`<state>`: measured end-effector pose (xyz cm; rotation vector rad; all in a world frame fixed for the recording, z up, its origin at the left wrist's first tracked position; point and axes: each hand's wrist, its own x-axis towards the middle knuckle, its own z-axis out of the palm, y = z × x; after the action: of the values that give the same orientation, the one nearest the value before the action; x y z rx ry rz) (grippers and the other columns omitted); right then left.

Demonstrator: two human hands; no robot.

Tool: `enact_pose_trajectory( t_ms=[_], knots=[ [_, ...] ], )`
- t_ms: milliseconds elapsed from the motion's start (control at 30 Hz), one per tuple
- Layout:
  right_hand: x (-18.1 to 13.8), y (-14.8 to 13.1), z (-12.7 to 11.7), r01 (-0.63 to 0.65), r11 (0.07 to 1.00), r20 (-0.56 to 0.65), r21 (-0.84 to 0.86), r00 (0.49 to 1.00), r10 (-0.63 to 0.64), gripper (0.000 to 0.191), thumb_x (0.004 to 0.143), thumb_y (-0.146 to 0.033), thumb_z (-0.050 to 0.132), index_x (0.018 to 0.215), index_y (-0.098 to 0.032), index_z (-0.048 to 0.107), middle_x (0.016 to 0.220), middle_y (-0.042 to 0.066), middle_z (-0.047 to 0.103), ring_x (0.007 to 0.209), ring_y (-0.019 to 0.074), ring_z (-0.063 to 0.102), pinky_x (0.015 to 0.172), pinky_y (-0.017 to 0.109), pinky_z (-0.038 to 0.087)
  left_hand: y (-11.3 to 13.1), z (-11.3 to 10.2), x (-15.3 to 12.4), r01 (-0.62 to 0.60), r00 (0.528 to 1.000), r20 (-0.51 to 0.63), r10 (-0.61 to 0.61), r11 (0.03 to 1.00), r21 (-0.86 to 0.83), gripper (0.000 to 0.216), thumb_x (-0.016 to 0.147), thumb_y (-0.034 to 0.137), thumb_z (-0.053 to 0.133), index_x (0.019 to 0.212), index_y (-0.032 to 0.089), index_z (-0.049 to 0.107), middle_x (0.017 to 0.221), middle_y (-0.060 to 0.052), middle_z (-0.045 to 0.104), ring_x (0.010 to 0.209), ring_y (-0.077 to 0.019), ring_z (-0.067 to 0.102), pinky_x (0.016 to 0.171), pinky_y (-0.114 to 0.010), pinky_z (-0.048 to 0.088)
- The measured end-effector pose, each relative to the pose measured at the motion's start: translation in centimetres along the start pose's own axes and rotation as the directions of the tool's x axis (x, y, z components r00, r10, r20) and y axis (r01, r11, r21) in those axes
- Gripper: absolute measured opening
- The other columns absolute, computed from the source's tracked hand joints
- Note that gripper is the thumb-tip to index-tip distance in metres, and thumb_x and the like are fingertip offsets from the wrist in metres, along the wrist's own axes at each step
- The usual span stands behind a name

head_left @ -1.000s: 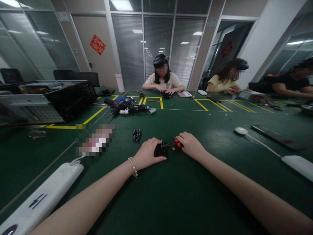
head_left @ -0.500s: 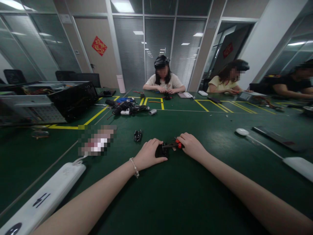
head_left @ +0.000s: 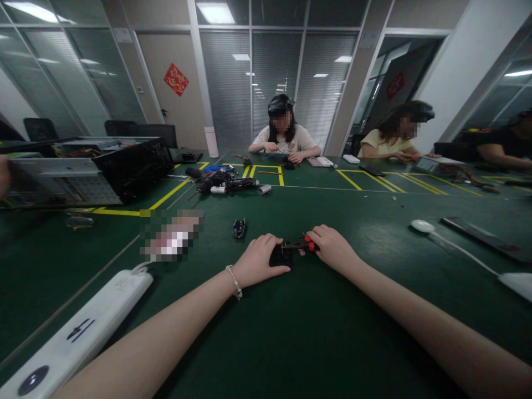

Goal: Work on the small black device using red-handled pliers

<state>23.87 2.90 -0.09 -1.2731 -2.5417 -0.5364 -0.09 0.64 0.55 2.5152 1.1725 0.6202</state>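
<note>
Met. pliers (head_left: 296, 245) w/ plast. grips (head_left: 310, 243), semi-gloss tbl. (head_left: 374, 233)

Door, left of centre: red diamond-shaped paper sign (head_left: 176, 80), gold Chinese characters arranged across it; strokes too coarse for a certain reading. Dark door, right: second red diamond-shaped sign (head_left: 395, 86), dim; some marking on it, illegible. Long white casing (head_left: 118, 302), lower left: black handwritten mark (head_left: 81, 330) on the upper face, set askew to the view; possibly "14", reading uncertain. Wall beside the left door, high up: pale rectangular plate (head_left: 122, 35); any print on it too small to read.
</note>
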Motion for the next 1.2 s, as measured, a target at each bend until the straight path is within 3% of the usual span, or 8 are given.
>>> enact_pose_trajectory(
  t_ms=[1200],
  knots=[
    [0.12,-0.24,-0.25,-0.006,1.0,0.021,-0.015,1.0,0.006,0.035,0.062,-0.006,0.056,0.096,-0.014,0.055,0.09,0.009,0.056,0.082,0.0205,0.05,0.071,0.033,0.041,0.14,-0.15,-0.07,0.002,1.0,0.001,-0.002,1.0,0.016,0.055,0.069,0.053,0.059,0.112,0.021,0.044,0.109,-0.006,0.05,0.097,-0.0246,0.049,0.082,-0.038,0.04]
  ],
)
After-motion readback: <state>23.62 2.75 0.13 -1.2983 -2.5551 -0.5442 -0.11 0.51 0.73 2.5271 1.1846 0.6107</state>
